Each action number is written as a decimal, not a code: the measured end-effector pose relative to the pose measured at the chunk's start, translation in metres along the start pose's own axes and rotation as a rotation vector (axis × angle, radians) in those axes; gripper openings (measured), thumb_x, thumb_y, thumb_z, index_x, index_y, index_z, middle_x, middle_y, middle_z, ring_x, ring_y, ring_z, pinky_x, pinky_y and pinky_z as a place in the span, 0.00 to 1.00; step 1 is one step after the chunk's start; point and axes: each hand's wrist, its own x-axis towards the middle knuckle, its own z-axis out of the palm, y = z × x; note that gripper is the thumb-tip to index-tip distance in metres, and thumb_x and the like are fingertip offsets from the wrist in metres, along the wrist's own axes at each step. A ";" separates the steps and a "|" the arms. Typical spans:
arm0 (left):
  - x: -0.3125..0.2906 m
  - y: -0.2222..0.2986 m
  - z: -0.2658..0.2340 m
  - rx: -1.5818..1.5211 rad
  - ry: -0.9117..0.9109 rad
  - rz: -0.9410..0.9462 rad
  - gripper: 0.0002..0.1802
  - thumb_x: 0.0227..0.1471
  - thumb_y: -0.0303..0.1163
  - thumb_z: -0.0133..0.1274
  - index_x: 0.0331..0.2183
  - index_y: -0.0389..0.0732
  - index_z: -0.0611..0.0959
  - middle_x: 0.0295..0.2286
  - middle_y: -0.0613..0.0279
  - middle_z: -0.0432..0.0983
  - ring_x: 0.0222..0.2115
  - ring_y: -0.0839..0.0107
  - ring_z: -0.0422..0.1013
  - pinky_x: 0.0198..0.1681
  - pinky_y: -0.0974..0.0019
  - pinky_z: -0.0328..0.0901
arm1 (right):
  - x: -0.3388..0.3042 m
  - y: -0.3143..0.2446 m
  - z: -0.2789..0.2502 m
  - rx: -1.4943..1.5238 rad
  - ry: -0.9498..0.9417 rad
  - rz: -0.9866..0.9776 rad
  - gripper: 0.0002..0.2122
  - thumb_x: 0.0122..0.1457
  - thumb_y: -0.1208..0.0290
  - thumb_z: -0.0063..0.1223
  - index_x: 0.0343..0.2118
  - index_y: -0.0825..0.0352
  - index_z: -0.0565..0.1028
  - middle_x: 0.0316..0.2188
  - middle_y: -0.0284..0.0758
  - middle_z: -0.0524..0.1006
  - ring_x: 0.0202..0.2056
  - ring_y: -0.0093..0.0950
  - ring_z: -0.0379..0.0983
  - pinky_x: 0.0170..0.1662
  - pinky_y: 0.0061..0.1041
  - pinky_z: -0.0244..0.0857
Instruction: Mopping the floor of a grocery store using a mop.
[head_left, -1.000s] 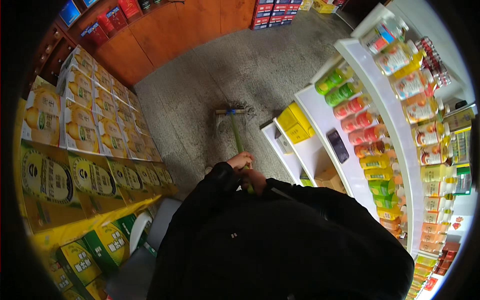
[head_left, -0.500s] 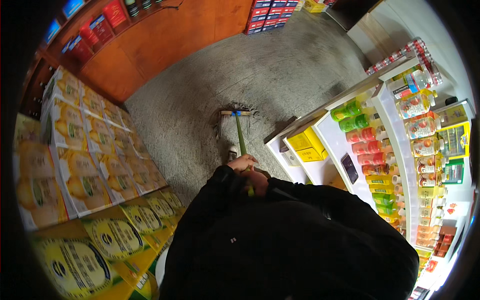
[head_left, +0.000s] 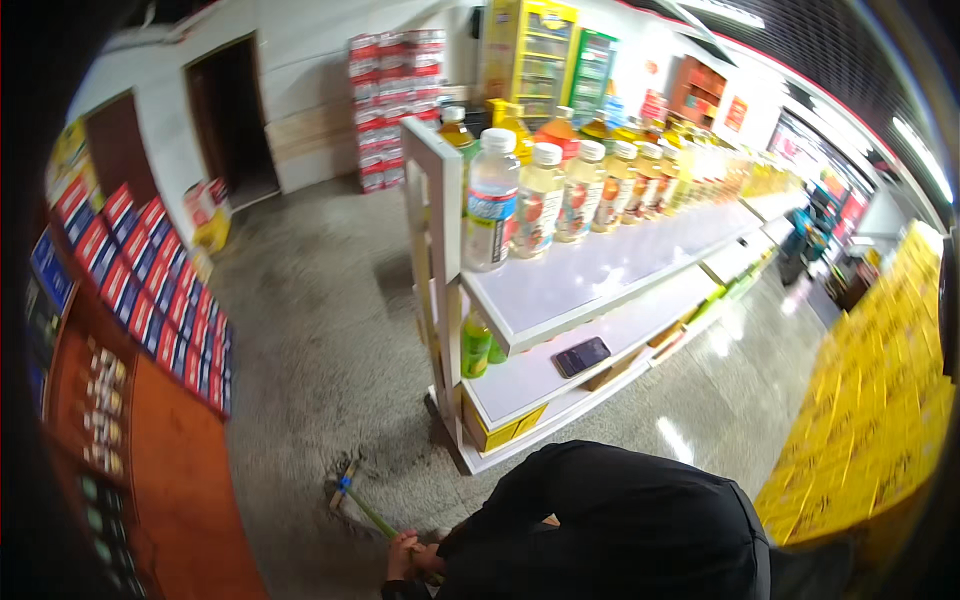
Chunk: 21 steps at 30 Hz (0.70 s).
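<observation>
A mop with a green handle (head_left: 377,521) slants across the lower part of the view, its grey string head (head_left: 338,497) on the concrete floor. A blue fitting joins the handle to the head. My left hand (head_left: 402,553) is closed round the handle. Close behind it, my right hand (head_left: 429,561) also grips the handle, partly hidden by my black sleeve. Slight blur softens the fingers.
A white shelf unit (head_left: 478,405) with bottles and a phone (head_left: 582,357) stands just right of the mop. An orange-brown wooden counter (head_left: 190,510) lies left. Stacked red and blue boxes (head_left: 165,300) stand beyond it; yellow cartons (head_left: 850,400) rise at right.
My view has swung right and up, so the shelf now fills the middle. Mop and hands appear lower left, both hands still on the handle.
</observation>
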 end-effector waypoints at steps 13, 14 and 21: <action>0.125 0.130 -0.102 0.150 -0.237 -0.220 0.14 0.45 0.28 0.40 0.36 0.34 0.64 0.24 0.55 0.65 0.21 0.67 0.66 0.28 0.65 0.64 | 0.094 -0.134 -0.002 0.363 0.239 -0.080 0.03 0.47 0.75 0.43 0.26 0.63 0.68 0.17 0.33 0.68 0.15 0.22 0.63 0.16 0.21 0.57; 0.133 0.142 -0.112 0.141 -0.235 -0.227 0.13 0.45 0.27 0.39 0.36 0.34 0.64 0.24 0.55 0.65 0.21 0.67 0.66 0.27 0.65 0.64 | 0.103 -0.149 -0.001 0.374 0.250 -0.088 0.03 0.47 0.75 0.44 0.26 0.63 0.68 0.17 0.33 0.68 0.15 0.22 0.63 0.16 0.21 0.57; 0.182 0.224 -0.211 0.016 -0.303 -0.161 0.10 0.45 0.25 0.38 0.35 0.36 0.65 0.20 0.55 0.67 0.19 0.67 0.67 0.26 0.64 0.65 | 0.179 -0.258 0.034 0.464 0.347 -0.143 0.03 0.45 0.76 0.45 0.25 0.63 0.68 0.16 0.33 0.67 0.14 0.21 0.62 0.15 0.20 0.56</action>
